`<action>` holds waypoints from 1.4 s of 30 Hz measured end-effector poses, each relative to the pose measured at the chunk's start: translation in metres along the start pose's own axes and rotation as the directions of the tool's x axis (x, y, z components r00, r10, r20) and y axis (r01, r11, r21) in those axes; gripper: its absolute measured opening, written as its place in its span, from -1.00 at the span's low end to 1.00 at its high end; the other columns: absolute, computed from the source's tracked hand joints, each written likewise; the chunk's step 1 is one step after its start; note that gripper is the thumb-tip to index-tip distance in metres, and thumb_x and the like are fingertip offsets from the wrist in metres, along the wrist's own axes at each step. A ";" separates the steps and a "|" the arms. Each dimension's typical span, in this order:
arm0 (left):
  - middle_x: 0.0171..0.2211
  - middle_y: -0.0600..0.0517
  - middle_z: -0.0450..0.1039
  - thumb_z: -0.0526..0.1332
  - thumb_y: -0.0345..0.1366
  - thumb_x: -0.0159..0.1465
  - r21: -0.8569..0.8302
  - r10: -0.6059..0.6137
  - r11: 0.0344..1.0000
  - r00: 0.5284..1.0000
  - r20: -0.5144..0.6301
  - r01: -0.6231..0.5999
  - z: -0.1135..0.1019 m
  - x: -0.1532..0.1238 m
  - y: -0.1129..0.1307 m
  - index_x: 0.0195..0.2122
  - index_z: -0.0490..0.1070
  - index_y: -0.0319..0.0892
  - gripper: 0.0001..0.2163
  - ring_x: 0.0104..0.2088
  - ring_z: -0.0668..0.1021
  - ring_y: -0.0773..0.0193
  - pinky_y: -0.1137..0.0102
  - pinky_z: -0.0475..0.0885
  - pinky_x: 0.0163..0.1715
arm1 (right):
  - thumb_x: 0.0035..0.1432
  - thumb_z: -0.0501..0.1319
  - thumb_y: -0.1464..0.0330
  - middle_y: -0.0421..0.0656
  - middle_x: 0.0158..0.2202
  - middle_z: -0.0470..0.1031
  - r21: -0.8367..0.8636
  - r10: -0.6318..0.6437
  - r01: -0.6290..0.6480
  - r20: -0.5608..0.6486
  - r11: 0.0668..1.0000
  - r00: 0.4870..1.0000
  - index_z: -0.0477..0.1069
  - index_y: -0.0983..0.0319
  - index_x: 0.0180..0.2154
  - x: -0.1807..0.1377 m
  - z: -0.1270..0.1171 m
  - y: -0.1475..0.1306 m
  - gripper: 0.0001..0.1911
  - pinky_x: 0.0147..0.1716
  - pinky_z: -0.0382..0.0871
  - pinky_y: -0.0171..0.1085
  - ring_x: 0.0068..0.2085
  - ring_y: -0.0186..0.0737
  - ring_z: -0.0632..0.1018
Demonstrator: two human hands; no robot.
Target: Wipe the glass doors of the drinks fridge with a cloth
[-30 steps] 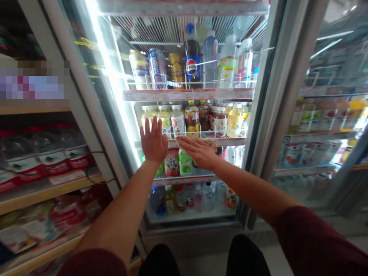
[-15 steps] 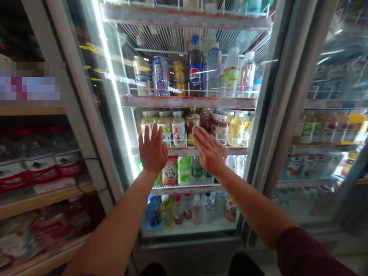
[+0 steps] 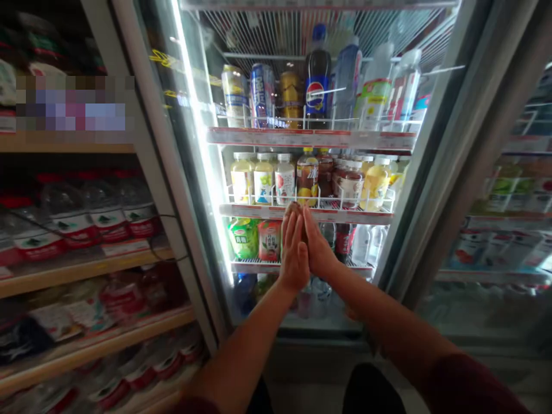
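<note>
My left hand [image 3: 293, 250] and my right hand [image 3: 318, 244] are pressed together palm to palm, fingers straight and pointing up, in front of a lit drinks fridge [image 3: 302, 138]. Neither hand holds anything. Behind the fingertips runs the fridge's middle shelf rail [image 3: 345, 217], with juice and tea bottles [image 3: 307, 175] standing on it. A green bottle [image 3: 244, 237] and a pink carton [image 3: 269, 240] stand on the shelf below, just left of my left hand. Whether the hands touch the fridge glass I cannot tell.
Cans and a cola bottle [image 3: 317, 77] fill the upper fridge shelf. Wooden shelves [image 3: 86, 267] with wrapped packs of water bottles stand on the left. A second fridge door [image 3: 509, 190] is on the right. My dark trouser knees [image 3: 371, 388] show at the bottom.
Both hands were spread apart and flat toward the fridge; they have come together in the middle, palms now joined. The view has shifted left and down a little.
</note>
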State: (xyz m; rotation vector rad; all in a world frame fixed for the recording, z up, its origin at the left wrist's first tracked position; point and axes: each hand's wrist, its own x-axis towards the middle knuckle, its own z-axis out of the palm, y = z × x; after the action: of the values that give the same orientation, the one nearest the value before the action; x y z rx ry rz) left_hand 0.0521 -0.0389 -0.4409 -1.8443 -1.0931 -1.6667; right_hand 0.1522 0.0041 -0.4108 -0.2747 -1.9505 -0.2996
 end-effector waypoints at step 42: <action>0.50 -0.09 -0.09 0.00 -0.39 0.45 0.419 0.121 0.904 0.991 -0.060 -0.085 -0.013 0.031 -0.056 0.51 -0.14 -0.05 -0.38 0.51 -0.22 0.06 -0.08 -0.11 0.49 | 0.40 0.14 0.27 -0.03 0.41 0.23 -0.622 0.088 -0.141 -0.115 0.771 0.989 -0.08 0.15 0.48 -0.077 -0.049 0.080 -0.27 0.50 -0.21 0.02 0.45 -0.04 0.22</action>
State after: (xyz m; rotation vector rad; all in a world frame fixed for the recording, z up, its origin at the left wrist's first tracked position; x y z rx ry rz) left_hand -0.0007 -0.0068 -0.4188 -1.5146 -1.1838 -1.3134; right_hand 0.2498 0.0588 -0.4574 -0.8055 -1.6886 -0.8752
